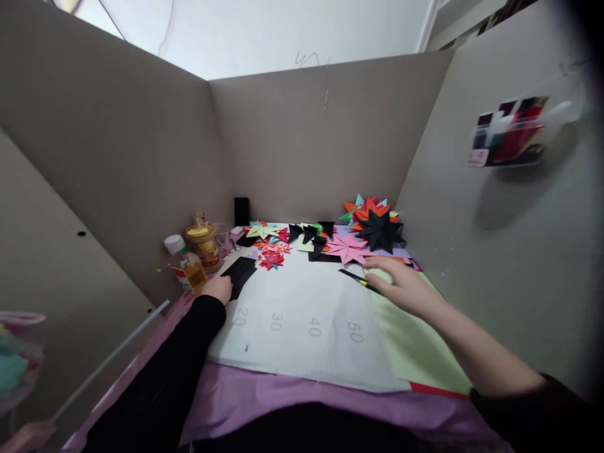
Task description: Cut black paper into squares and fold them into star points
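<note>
At the left of the white numbered mat [292,340], my left hand [218,289] is closed at the near edge of some black paper [240,272]; its fingertips are partly hidden. My right hand [399,283] is held palm down with its fingers apart, just above and beside a black and yellow cutter [361,280] at the mat's right side; nothing shows in its grasp. Behind the mat lie folded black paper pieces [309,234], a pink paper star [348,248] and a large black star [379,231].
Bottles [192,270] and a yellow pot [202,242] stand at the left wall. Green paper sheets [415,330] lie under my right arm. Grey partitions [321,145] enclose the desk. Another person's hand [31,435] shows at the bottom left, by a pale rod [111,358].
</note>
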`<state>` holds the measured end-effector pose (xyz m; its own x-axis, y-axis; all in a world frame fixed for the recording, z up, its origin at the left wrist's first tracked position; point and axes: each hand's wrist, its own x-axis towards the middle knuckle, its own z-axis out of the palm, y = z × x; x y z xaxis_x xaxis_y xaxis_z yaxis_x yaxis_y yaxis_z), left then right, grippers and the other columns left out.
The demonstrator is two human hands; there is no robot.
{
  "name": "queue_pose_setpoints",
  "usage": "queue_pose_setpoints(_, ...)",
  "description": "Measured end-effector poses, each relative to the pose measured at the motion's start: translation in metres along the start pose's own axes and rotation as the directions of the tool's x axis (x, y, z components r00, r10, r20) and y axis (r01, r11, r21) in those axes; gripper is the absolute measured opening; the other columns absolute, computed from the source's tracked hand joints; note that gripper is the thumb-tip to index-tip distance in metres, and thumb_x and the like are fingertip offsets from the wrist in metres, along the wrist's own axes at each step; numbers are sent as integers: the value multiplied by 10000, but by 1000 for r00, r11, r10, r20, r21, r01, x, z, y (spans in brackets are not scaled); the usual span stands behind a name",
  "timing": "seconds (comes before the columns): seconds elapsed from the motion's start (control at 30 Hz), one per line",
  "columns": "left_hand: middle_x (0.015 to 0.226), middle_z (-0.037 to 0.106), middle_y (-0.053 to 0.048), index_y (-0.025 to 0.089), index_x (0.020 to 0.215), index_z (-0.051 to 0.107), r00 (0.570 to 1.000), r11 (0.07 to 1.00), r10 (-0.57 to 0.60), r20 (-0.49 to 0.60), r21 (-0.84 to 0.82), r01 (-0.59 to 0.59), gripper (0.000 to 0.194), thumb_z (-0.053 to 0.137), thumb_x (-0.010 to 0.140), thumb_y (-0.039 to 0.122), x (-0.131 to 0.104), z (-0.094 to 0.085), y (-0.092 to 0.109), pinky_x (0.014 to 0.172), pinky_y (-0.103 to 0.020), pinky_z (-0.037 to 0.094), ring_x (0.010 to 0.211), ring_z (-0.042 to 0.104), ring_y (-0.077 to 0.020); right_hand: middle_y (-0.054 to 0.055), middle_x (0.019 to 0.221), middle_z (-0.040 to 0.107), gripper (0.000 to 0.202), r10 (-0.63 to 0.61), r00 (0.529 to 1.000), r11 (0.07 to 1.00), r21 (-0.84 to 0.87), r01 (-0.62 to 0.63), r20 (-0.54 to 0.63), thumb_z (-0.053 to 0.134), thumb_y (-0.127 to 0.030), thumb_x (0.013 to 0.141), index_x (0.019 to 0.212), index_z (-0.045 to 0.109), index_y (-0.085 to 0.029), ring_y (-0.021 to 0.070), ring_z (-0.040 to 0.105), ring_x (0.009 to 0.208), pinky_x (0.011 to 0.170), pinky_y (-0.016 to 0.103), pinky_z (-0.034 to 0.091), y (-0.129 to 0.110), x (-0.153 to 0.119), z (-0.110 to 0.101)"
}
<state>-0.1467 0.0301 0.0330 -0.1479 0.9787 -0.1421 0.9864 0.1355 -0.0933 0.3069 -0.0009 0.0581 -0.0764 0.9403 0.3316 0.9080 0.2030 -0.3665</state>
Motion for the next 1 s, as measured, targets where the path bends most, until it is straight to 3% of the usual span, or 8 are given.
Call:
queue_pose_setpoints(0.17, 1153, 573, -87, 152, 1168, 539, 996, 997, -77, -49, -10, 77, 331, 551, 888, 330, 1, -2, -10, 814, -414, 513, 968, 593, -205, 200, 1187, 585, 383, 132, 980, 971, -219, -98, 147, 593, -270, 808, 1152, 588, -101, 352, 532, 1081, 864, 435, 420, 31, 1, 38)
queue_pose_setpoints(0.4, 1093, 652, -173, 143, 1282, 470, 993, 997, -74, -88, -33, 72, 490, 344, 921, 450, -6, -7, -12, 805, -389, 478, 985, 626, -297, 142, 1169, 616, 353, 132, 981, 962, -257, -92, 141, 408, -227, 894, 1209, 545, -142, 304, 524, 1065, 869, 412, 383, 41, -14, 63)
queue_pose_setpoints(0.5, 1035, 672, -201, 139, 1196, 551, 999, 1000, -11, -40, -10, 10, 570, 447, 820, 555, -6, -7, 2, 754, -414, 477, 951, 631, -358, 112, 1187, 613, 355, 121, 977, 966, -247, -75, 175, 414, -243, 893, 1215, 548, -178, 272, 526, 1075, 883, 377, 388, 39, -10, 58)
queue_pose_setpoints(0.63, 959, 675, -252, 81, 1115, 595, 1000, 1000, -22, -3, 9, 22, 513, 379, 852, 464, -2, -9, 12, 740, -446, 464, 916, 637, -387, 133, 1367, 477, 450, 148, 965, 964, -251, -91, 218, 469, -288, 860, 1291, 503, -163, 295, 395, 1261, 993, 411, 332, 39, -17, 37)
queue_pose_setpoints(0.73, 1027, 658, -262, 73, 1153, 579, 1000, 1000, -13, 28, -18, 14, 594, 366, 842, 532, 0, -11, 8, 758, -455, 464, 948, 623, -395, 139, 1522, 209, 736, 181, 927, 969, -221, -111, 330, 579, -365, 773, 1431, 313, -171, 348, 128, 1395, 1077, 522, 185, 38, -50, 9)
queue_pose_setpoints(0.8, 1130, 611, -277, 41, 1241, 515, 1000, 999, -8, 30, -31, 9, 656, 376, 839, 541, -3, -9, 10, 813, -468, 452, 1025, 588, -401, 99, 1542, 155, 893, 99, 853, 993, -112, -48, 512, 668, -367, 680, 1457, 247, -241, 332, 84, 1408, 1100, 508, 148, 36, -84, -6)
queue_pose_setpoints(0.9, 1365, 436, -253, 81, 1346, 421, 985, 998, 27, -168, -53, -37, 670, 459, 812, 484, -22, -4, 35, 955, -588, 326, 1283, 328, -454, 38, 1557, 59, 968, 122, 791, 993, -75, -96, 600, 702, -289, 613, 1452, 221, -326, 318, -39, 1413, 1109, 538, 54, 33, -130, -14)
queue_pose_setpoints(1.0, 1430, 386, -185, 112, 1288, 502, 924, 908, 213, -319, -286, -308, 568, 514, 795, 394, -59, 0, 89, 1065, -530, 246, 1357, 233, -387, 18, 1550, 90, 832, 158, 789, 983, -15, -185, 593, 635, -263, 676, 1431, 291, -328, 295, -16, 1416, 1113, 539, 41, 37, -150, -9)
